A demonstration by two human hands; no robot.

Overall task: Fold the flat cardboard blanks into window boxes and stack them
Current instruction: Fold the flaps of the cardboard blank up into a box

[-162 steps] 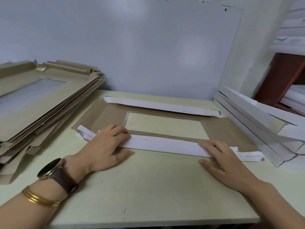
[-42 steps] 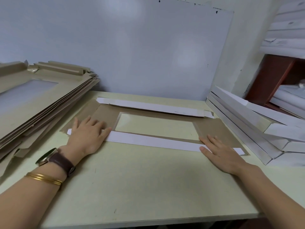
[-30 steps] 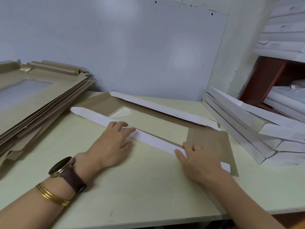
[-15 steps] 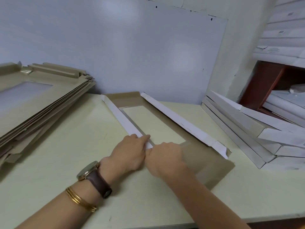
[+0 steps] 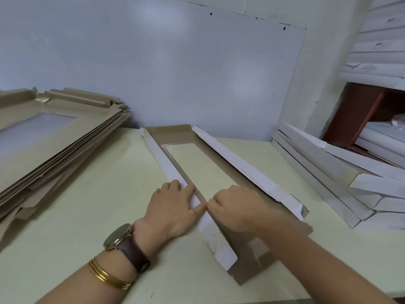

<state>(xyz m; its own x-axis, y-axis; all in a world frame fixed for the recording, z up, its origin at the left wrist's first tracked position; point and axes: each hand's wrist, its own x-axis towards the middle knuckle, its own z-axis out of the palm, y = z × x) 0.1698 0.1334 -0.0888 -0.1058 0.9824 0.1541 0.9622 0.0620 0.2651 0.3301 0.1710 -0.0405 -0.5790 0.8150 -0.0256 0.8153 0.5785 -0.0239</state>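
Print on the white shelf boxes point(image 5: 370, 68) is too blurred to read. The cardboard blank point(image 5: 171, 132) lies on the tabletop point(image 5: 98, 216), its long axis running from near right to far left. The left hand point(image 5: 173, 207) presses flat on the blank's white side flap point(image 5: 162, 159). The right hand point(image 5: 236, 207) curls against the flap; I cannot tell whether it grips it.

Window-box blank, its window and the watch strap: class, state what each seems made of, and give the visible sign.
Window-box blank: seemingly thin cardboard, matte brown on one face and white on the other, holding straight creases.
Its window: probably clear plastic film; the table colour shows through it.
Watch strap: dark brown with a slight sheen, likely leather or an imitation.
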